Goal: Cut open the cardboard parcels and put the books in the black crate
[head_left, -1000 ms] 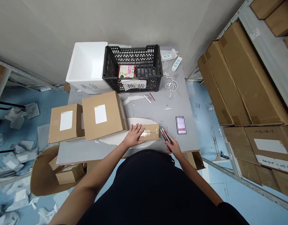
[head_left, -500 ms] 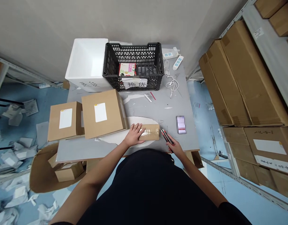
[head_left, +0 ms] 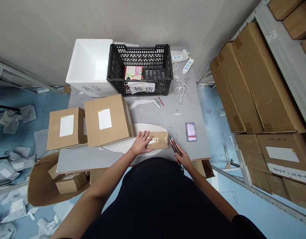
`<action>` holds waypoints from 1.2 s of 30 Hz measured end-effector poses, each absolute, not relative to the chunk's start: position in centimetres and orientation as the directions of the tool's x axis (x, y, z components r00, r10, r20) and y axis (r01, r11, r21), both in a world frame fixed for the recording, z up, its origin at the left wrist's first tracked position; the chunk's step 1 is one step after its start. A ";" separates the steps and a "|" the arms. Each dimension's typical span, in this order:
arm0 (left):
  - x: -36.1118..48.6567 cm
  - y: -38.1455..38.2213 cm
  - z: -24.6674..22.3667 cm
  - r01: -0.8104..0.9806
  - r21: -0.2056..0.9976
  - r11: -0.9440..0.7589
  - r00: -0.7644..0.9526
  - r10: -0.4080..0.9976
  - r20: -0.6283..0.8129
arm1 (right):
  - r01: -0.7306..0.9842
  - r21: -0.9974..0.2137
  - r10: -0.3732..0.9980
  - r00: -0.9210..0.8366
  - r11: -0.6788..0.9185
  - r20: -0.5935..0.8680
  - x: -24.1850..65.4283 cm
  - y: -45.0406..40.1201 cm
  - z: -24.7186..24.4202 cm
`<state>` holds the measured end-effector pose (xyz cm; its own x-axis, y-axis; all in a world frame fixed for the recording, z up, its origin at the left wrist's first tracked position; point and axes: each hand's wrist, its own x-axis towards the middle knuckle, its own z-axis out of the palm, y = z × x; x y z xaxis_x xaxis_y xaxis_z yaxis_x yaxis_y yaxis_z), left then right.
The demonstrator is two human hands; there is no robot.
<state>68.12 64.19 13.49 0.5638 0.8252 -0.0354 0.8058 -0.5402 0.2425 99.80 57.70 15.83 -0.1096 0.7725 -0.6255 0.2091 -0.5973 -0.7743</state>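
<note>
A small brown box (head_left: 159, 140) wrapped in clear tape lies on a white sheet (head_left: 140, 127) near the table's front edge. My left hand (head_left: 142, 142) rests on its left end, fingers spread. Just right of the box, my right hand (head_left: 183, 157) is closed round a red and black utility knife (head_left: 175, 147), whose tip points up and left toward the box's right end. A phone (head_left: 191, 132) lies on the table to the right of the knife.
Two labelled cartons (head_left: 106, 121) (head_left: 65, 127) stand at the left. Behind them are a white foam box (head_left: 89, 63) and a black crate (head_left: 140, 79). White cables (head_left: 182, 89) and power strips (head_left: 188, 66) lie at the back right. A shelf with cartons (head_left: 264, 79) stands at the right.
The whole view has shifted slightly. My left hand stays on the box, and the knife in my right hand stays beside its right end.
</note>
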 end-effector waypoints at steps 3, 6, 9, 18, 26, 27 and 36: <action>68.1 64.2 13.4 0.801 0.237 -0.549 0.572 0.820 -0.036 | 0.203 -0.767 0.766 -0.103 -0.608 -0.634 99.7 56.8 15.3; 68.1 64.2 13.4 0.803 0.236 -0.548 0.570 0.821 -0.034 | 0.188 -0.764 0.760 -0.108 -0.617 -0.640 99.9 56.2 15.1; 68.0 64.2 13.3 0.798 0.245 -0.551 0.575 0.818 -0.031 | 0.205 -0.768 0.761 -0.128 -0.607 -0.636 100.5 56.4 15.2; 67.7 64.2 13.3 0.788 0.258 -0.559 0.585 0.811 -0.030 | 0.143 -0.783 0.789 -0.027 -0.605 -0.614 100.8 58.2 14.4; 67.7 64.2 13.1 0.790 0.258 -0.556 0.582 0.812 -0.032 | 0.094 -0.779 0.776 -0.075 -0.620 -0.627 99.5 58.2 14.7; 67.7 64.2 13.1 0.790 0.254 -0.559 0.585 0.811 -0.035 | 0.094 -0.776 0.773 -0.079 -0.623 -0.630 99.5 58.2 14.9; 67.9 64.3 13.1 0.805 0.236 -0.544 0.571 0.818 -0.064 | 0.085 -0.747 0.739 -0.112 -0.659 -0.665 99.3 58.1 16.1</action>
